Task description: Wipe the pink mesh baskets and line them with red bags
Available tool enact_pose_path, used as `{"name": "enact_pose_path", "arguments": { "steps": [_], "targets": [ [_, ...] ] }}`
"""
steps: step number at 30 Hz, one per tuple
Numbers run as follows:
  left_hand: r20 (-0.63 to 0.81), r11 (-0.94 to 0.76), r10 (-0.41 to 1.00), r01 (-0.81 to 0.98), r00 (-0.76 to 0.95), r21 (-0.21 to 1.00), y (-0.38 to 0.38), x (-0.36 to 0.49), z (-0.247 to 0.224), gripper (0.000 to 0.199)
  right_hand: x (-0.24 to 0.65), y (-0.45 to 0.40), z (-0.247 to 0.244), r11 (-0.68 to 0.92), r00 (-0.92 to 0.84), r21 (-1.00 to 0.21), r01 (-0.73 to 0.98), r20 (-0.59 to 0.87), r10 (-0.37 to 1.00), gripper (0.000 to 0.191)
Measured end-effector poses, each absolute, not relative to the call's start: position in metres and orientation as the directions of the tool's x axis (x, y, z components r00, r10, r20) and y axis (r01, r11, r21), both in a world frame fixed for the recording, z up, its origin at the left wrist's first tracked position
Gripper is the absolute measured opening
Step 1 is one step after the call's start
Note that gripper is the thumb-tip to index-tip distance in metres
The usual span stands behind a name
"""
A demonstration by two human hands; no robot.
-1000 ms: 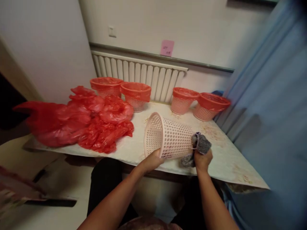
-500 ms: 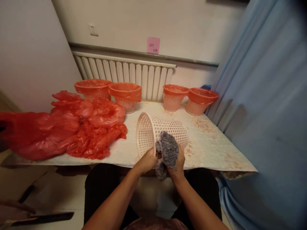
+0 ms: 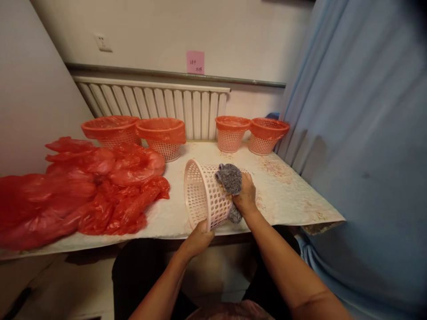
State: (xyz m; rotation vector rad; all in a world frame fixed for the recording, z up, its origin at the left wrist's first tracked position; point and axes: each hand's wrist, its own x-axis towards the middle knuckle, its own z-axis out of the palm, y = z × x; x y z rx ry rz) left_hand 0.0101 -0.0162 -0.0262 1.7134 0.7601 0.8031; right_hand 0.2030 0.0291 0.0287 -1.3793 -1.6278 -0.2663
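A pale pink perforated plastic wastebasket lies on its side at the front of the table, its mouth facing left. My left hand grips the near lower part of its rim, thumb at the edge. In my right hand is a bunched grey fuzzy cloth, pressed on the basket's outer wall. Part of the cloth hangs below the fingers. The hand and cloth hide some of the basket's wall and its base end.
Crumpled red plastic bags cover the table's left side. At the back stand several red-lined baskets in two pairs, before a white radiator. A blue curtain hangs at right. The flowered tablecloth ends near my knees.
My right hand has moved the cloth up and away along the basket's side. My left hand has shifted down with the rim, and the basket has turned slightly. The view has swung right.
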Motion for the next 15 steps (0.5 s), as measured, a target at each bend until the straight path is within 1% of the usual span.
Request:
{"name": "enact_pose_path", "arguments": {
  "steps": [4, 7, 10, 12, 15],
  "targets": [
    [0.184, -0.28, 0.77, 0.065, 0.611, 0.958, -0.015, 0.012, -0.035, 0.062, 0.242, 0.045, 0.016, 0.137, 0.238, -0.434, 0.891, 0.702, 0.671, 0.021],
    [0.17, -0.278, 0.763, 0.08, 0.623, 0.957, -0.014, 0.01, -0.039, 0.061, 0.266, 0.046, 0.006, 0.05, 0.347, -0.497, 0.867, 0.671, 0.655, 0.022],
    [0.128, -0.256, 0.758, 0.111, 0.639, 0.96, -0.014, 0.007, -0.038, 0.055, 0.277, 0.041, -0.005, 0.021, 0.418, -0.551, 0.835, 0.658, 0.626, 0.022],
    [0.127, -0.255, 0.764, 0.115, 0.633, 0.96, -0.015, 0.007, -0.033, 0.051, 0.277, 0.035, -0.012, 0.016, 0.445, -0.569, 0.822, 0.659, 0.607, 0.021],
    [0.121, -0.227, 0.829, 0.131, 0.547, 0.965, -0.015, 0.01, -0.02, 0.045, 0.27, 0.024, -0.021, 0.029, 0.461, -0.59, 0.807, 0.661, 0.592, 0.022]
  ]
}}
